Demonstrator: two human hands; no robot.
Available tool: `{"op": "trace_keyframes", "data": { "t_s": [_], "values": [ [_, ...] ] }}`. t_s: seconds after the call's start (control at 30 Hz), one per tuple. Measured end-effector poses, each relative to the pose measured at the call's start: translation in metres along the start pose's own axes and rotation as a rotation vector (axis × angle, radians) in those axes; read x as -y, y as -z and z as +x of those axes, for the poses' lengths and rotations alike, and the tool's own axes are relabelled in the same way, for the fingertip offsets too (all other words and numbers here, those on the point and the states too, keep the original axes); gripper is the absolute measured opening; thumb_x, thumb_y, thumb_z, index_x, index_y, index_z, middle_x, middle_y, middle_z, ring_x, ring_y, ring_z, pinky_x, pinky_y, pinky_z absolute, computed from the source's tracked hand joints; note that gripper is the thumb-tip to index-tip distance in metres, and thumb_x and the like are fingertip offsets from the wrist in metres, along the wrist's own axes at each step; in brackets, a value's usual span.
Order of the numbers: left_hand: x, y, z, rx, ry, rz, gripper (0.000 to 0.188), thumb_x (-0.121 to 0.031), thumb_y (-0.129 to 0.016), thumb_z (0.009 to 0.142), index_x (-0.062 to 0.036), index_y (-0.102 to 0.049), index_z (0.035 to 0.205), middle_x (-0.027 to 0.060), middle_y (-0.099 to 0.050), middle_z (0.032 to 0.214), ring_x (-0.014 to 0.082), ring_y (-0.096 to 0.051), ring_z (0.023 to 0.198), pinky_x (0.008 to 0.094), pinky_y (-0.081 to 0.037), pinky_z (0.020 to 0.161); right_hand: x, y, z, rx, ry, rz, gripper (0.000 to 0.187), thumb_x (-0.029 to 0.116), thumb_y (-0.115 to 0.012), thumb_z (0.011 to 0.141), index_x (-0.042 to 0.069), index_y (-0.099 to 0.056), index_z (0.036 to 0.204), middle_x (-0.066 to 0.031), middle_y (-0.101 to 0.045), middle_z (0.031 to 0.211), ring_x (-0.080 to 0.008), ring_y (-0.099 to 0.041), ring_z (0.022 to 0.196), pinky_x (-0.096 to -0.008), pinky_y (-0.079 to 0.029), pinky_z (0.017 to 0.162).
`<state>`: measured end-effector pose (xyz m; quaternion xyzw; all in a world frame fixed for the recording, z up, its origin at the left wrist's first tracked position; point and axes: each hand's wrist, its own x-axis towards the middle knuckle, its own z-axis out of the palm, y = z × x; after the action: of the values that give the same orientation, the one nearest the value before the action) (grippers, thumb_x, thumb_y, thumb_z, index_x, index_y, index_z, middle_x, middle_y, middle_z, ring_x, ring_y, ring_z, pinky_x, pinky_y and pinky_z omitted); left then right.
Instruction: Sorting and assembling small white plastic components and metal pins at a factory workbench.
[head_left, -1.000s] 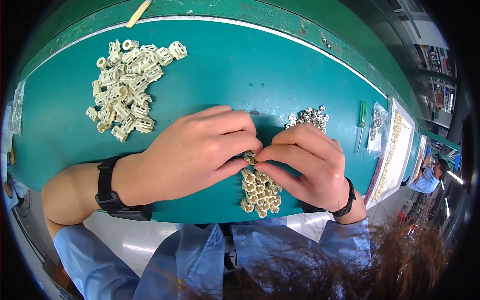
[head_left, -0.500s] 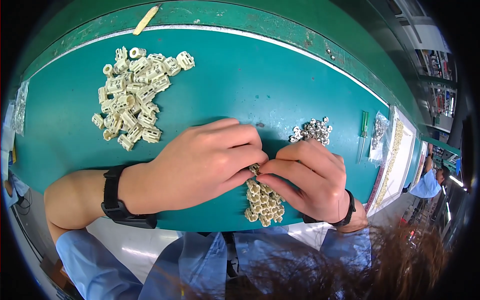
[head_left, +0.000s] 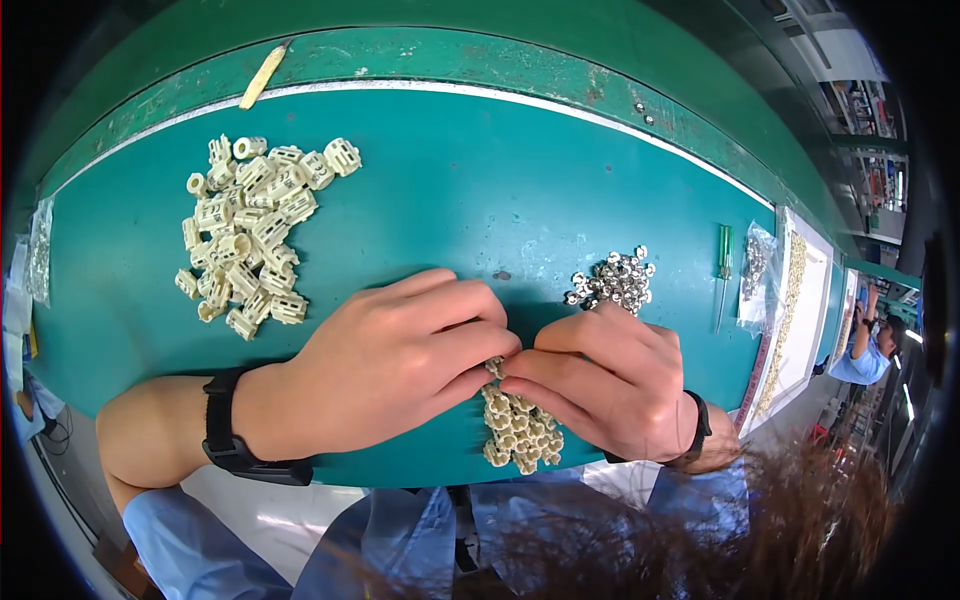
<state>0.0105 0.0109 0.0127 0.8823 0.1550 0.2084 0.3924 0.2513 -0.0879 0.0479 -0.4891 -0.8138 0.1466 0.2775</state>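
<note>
Left hand point(head_left: 400, 352) and right hand point(head_left: 615, 385) are pinching a small part point(head_left: 494, 367) between their fingers point(head_left: 478, 345); cream pieces point(head_left: 522, 432) are lying just below them.

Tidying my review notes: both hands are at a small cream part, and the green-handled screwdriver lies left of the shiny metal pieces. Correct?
Not quite: the head view shows the green-handled screwdriver right of the shiny metal pieces. The rest stands.
</note>
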Motion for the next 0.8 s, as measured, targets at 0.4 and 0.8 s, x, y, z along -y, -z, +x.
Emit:
{"op": "trace_keyframes", "data": {
  "t_s": [0.4,0.8],
  "values": [
    [-0.006,0.014,0.017,0.122,-0.049,0.007,0.037,-0.004,-0.09,0.085,-0.0144,-0.086,0.12,0.002,-0.078,0.114,0.024,-0.072,0.093,0.0368,-0.062,0.081,-0.03,0.033,-0.006,0.111,-0.119,0.03,0.024,0.012,-0.096,0.082,0.012,-0.085,0.104,-0.0033,-0.074,0.099,-0.025,-0.074,0.085,-0.0397,-0.06,0.067],
    [-0.054,0.08,0.05,-0.282,0.16,0.841,0.034,-0.01,-0.09,0.088,-0.011,-0.078,0.119,0.005,-0.071,0.112,0.0309,-0.065,0.101,0.042,-0.059,0.082,-0.004,0.076,-0.012,0.107,-0.148,-0.021,0.021,0.012,-0.095,0.085,0.012,-0.085,0.103,-0.0027,-0.077,0.1,-0.0265,-0.076,0.088,-0.0406,-0.063,0.072]
  ]
}}
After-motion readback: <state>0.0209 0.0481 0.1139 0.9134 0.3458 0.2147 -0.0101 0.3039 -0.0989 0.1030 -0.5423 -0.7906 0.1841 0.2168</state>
